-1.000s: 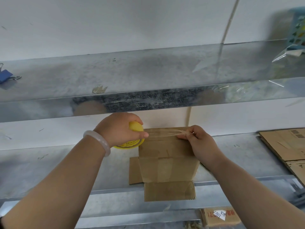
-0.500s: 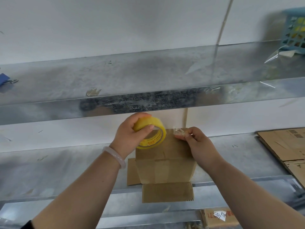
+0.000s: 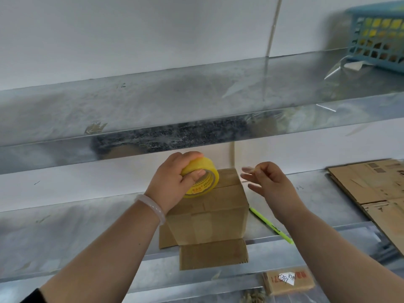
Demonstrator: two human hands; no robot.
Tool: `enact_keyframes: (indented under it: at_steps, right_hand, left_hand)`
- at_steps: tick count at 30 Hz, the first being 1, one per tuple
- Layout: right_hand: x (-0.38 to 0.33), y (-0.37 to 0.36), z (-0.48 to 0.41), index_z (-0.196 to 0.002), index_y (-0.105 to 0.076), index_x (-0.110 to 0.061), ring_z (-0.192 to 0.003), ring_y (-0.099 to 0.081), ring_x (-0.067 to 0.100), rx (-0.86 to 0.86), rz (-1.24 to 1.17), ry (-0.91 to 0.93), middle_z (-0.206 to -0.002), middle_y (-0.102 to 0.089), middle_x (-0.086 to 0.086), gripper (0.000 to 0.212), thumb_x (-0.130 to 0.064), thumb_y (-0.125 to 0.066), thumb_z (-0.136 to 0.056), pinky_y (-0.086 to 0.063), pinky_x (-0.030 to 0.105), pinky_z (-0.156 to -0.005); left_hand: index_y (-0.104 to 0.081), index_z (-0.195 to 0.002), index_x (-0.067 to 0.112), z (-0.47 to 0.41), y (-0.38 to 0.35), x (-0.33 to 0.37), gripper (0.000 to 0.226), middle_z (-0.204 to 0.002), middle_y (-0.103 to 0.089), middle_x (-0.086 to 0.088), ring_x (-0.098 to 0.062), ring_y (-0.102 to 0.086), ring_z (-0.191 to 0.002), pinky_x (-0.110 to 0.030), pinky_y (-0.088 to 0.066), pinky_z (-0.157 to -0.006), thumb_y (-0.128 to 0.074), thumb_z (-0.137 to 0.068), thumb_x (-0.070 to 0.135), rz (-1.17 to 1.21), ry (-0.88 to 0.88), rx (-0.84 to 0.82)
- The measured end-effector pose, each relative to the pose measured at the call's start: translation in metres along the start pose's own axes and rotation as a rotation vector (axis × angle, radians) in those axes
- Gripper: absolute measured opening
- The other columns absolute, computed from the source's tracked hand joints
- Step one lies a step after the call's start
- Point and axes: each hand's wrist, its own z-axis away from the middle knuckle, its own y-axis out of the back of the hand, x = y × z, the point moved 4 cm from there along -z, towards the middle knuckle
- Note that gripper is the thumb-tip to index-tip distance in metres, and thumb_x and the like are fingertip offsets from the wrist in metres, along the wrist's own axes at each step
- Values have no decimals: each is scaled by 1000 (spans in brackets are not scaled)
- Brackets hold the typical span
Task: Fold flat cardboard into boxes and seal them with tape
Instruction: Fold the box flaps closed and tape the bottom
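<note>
Left hand grips the yellow roll of packing tape, fingers wrapped over the rim, with the roll resting on the top left edge of the small brown cardboard box. Right hand hangs just right of the box top, not touching it, fingers loosely spread, nothing visibly held. The box stands upright on the galvanised metal shelf directly between the hands, bottom flaps splayed towards the camera. Its top seam runs left to right, so the right hand looks nearer the seam's free end for pressing tape down.
</note>
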Motion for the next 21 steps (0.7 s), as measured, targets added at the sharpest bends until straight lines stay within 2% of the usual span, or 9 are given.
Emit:
enact_keyframes:
  at_steps: [4, 6, 8, 11, 15, 18, 21]
  right_hand:
    - [2, 25, 2, -86, -59, -10, -92, -71, 9, 0, 231, 46, -95, -75, -6, 20, -30, -59, -91, -50, 48, -97]
    - [10, 36, 3, -85, -61, -11, -89, -72, 10, 23, 233, 28, -90, -75, -5, 17, -26, -60, -92, -51, 48, -96]
    - [17, 48, 1, -85, -61, -8, -86, -73, 13, 63, 195, 11, -87, -75, 0, 14, -15, -56, -96, -53, 47, -93]
    - [22, 58, -3, -85, -61, -5, -83, -73, 18, 36, 188, -56, -85, -74, 6, 15, -9, -54, -97, -55, 46, -90]
    - [29, 63, -4, -83, -61, -2, -80, -73, 26, 28, 104, -99, -83, -73, 12, 14, -6, -55, -95, -57, 45, -87]
    - [48, 57, -1, -82, -63, -6, -76, -73, 22, 51, 166, -116, -78, -73, 6, 13, -9, -59, -94, -58, 43, -84]
    - [68, 40, 1, -77, -62, -23, -74, -71, 11, 35, 348, -101, -73, -72, -5, 16, -25, -62, -94, -56, 33, -78]
  left_hand:
    - [-54, -127, 39, -11, -4, 9, 55, -98, -50, 7, -11, -49, -87, -19, -38, -73, -39, -81, 66, -113, -49, -92]
    - [-54, -127, 39, -14, -4, 9, 56, -98, -49, 9, -12, -49, -87, -23, -38, -73, -38, -81, 66, -156, -69, -111]
    - [-54, -128, 38, -16, -5, 11, 57, -98, -48, 10, -11, -50, -87, -20, -37, -72, -39, -81, 67, -190, -101, -123]
    - [-56, -127, 36, -18, -6, 14, 57, -96, -46, 12, -11, -48, -85, -11, -33, -72, -40, -81, 66, -225, -140, -134]
    - [-56, -125, 39, -21, -7, 17, 53, -93, -46, 13, -10, -49, -83, -11, -34, -71, -41, -81, 65, -259, -154, -141]
    - [-54, -124, 42, -22, -9, 21, 50, -91, -44, 17, -8, -49, -82, -15, -36, -67, -41, -81, 66, -312, -166, -153]
    - [-52, -123, 45, -23, -8, 21, 49, -92, -47, 16, -5, -49, -82, -15, -37, -67, -42, -80, 66, -313, -158, -154]
